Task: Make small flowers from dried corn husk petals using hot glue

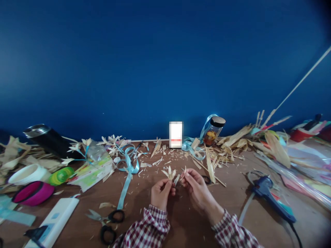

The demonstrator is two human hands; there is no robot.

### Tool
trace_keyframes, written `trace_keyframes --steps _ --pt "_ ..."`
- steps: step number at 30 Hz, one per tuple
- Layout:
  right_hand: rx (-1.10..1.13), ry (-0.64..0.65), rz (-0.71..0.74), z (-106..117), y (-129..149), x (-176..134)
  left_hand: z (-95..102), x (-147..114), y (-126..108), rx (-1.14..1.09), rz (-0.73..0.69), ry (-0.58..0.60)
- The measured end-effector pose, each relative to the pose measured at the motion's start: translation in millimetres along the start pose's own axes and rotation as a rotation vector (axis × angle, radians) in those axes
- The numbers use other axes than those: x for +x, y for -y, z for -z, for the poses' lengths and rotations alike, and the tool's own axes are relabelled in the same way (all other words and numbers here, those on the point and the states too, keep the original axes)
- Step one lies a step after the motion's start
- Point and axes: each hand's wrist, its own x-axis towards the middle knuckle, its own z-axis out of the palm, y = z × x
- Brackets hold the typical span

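Two hands at work over the tabletop (144,206): the left hand (160,193) pinches a little husk flower (169,172) by its base, and the right hand (197,187) is closed on a thin strip (184,170) just beside it. The jar (213,131) by the wall has something orange-brown inside, lid on. Scissors (107,223) lie near the left sleeve, and a glue gun (269,194) sits off right.

Both forearms reach forward, left hand (160,193) and right hand (196,184) close together, each grip pinched shut
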Motion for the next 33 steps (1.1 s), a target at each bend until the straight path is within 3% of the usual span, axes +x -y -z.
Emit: trace_keyframes --steps 9,19,24,28,33 --pt "-0.125 0.031 0.003 5.0 -8.6 2.2 1.4 3.5 2.5 -0.014 -0.004 -0.004" --pt "-0.171 0.061 0.040 -1.7 -0.1 -3.9 1.3 2.8 2.6 -0.006 -0.039 0.035" --pt "-0.236 0.131 0.071 -0.4 0.6 -6.0 1.0 4.3 3.5 -0.010 -0.039 0.032" --pt "-0.339 0.186 0.091 1.2 -0.1 -7.9 1.1 2.6 2.5 0.001 -0.019 0.020" --pt "-0.562 0.143 0.202 0.7 -0.3 -10.3 -0.2 -2.3 -1.5 0.009 -0.028 0.011"
